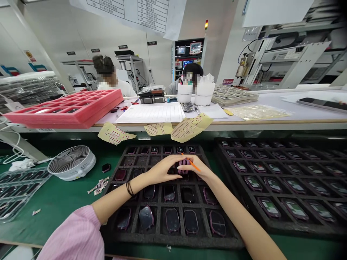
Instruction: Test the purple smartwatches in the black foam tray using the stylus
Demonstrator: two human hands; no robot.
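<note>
Lightly curled, right hand (pixel 193 171) pinching orange stick (pixel 196 167)

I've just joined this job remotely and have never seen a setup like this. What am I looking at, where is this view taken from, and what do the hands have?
This single view comes from a camera worn on a person's head, looking down at their own bare hands. The left hand and right hand meet over a purple-edged device. The right hand pinches an orange stick against it.

Below the hands is a black foam tray, divided into compartments holding dark rounded devices. A second black tray lies to the right, its devices showing green screens or films. A small white fan sits on the green bench at left. Beyond, on a raised shelf, are a pink foam tray and yellow dotted sheets. Two co-workers sit across the bench.
</note>
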